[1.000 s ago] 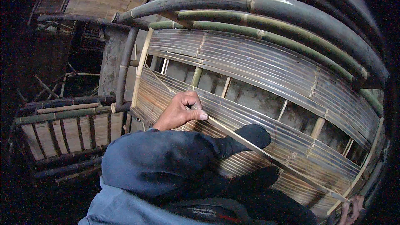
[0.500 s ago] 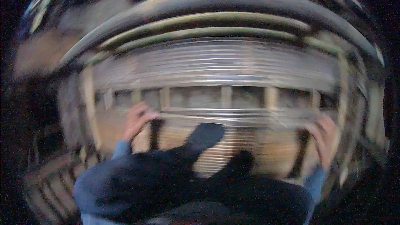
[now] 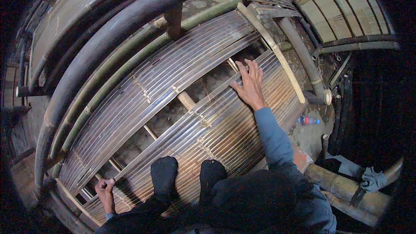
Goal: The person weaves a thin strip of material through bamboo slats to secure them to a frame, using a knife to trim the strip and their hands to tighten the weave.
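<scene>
I stand in dark socks on the near part of a slatted bamboo platform (image 3: 234, 121), split lengthwise by an opening. At its lower left, my left hand (image 3: 105, 193) is closed, fingers curled and thumb against the end of the bamboo slat (image 3: 167, 136) bordering the gap. My right hand (image 3: 250, 84) lies at the other end of that edge, fingers spread, thumb apart, apparently touching the slats. Beyond the opening is the far slatted section (image 3: 143, 89). A round bamboo crosspiece (image 3: 186, 100) and thinner sticks show in the gap.
Thick bamboo rails (image 3: 82, 73) curve along the far side. A pale bamboo strip (image 3: 277, 54) borders the platform's right end. A plastic bottle (image 3: 308, 120) lies on the floor at right, near a thick bamboo pole (image 3: 333, 182) and grey cloth (image 3: 373, 177). Another slatted panel (image 3: 342, 8) stands at upper right.
The view has turned and sharpened, so the platform now runs diagonally. My left hand is now low at left and my right reaches far up right, its fingers spread.
</scene>
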A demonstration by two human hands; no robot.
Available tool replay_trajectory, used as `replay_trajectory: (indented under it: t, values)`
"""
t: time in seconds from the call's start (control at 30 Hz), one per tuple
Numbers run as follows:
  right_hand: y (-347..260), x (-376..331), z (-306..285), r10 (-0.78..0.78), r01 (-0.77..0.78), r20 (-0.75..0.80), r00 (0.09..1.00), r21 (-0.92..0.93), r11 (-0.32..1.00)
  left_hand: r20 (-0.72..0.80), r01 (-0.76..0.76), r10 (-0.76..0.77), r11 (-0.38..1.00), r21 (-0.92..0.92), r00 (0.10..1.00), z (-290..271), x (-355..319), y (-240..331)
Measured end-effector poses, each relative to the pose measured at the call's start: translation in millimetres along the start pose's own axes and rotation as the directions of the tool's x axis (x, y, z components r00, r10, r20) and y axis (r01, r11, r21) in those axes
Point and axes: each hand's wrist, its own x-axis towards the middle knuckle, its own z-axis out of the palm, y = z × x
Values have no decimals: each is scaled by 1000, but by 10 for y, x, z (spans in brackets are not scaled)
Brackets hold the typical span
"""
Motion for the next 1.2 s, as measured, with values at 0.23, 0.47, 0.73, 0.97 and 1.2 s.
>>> replay_trajectory:
  t: [0.23, 0.47, 0.73, 0.97, 1.2]
  values:
    - [47, 77, 32, 8, -8, 8, 1000, 4, 1000, 4, -19, 19, 1000, 17, 1000, 45, -36, 130]
    - [163, 89, -1, -26, 26, 36, 999, 16, 1000, -22, -18, 18, 1000, 9, 1000, 128, -43, 28]
    - [382, 94, -22, 25, -7, -59, 998, 293, 956, -30, -265, 268, 960, 87, 963, 500, -9, -358]
    - [460, -470, -124, 472, -360, -93, 877, 523, 773, -161, -221, 229, 973, 68, 960, 680, 109, -558]
    - [-283, -1292, 143, 316, -242, -178, 932, 344, 907, -121, -149, 141, 987, -61, 983, 740, 133, -400]
